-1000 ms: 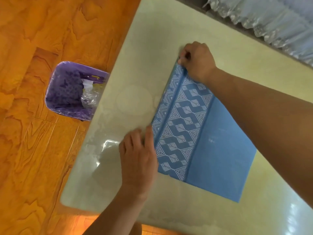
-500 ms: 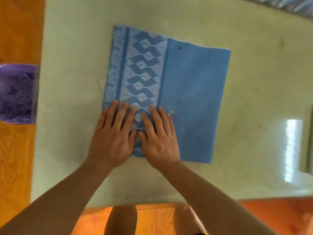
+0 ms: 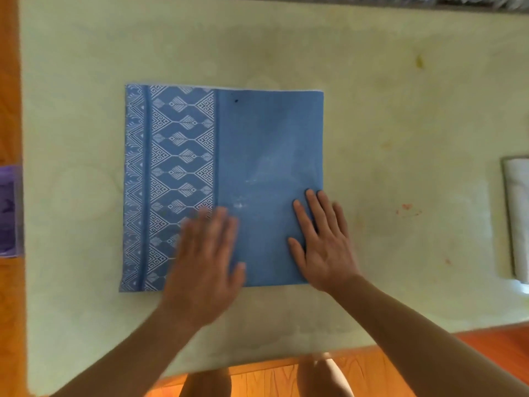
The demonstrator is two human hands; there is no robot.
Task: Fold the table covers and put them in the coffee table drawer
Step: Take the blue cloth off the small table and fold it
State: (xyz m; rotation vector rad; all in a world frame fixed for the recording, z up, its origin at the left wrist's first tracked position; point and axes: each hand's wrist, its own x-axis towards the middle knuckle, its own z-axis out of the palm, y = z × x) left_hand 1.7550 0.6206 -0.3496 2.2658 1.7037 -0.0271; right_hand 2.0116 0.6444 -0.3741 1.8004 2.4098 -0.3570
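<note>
Folded blue table cover (image 3: 257, 144) lies flat on the pale yellow-green table top (image 3: 400, 110), left of centre, well clear of every table edge. It forms a near-square. The left portion carries a white geometric border pattern; the right portion is plain blue with faint whitish scuffs and one small dark speck near the far edge.

Left hand (image 3: 204, 270): palm down, fingers extended and slightly spread, gripping nothing. It sits over the near edge of the cover, about where the pattern meets the plain area. The hand is motion-blurred, so contact with the fabric cannot be confirmed.

Right hand (image 3: 323, 247): palm down, fingers extended and spread, gripping nothing. It lies on the near right corner of the cover, with the fingertips on the plain blue and the heel of the hand past the right edge, over the table.

Purple bin (image 3: 10, 210) is visible at the left frame edge, on the orange wood floor (image 3: 486, 353). A white flat object (image 3: 518, 213) sits at the right frame edge on the table; identity unclear. The person's bare knees show below the near table edge.
</note>
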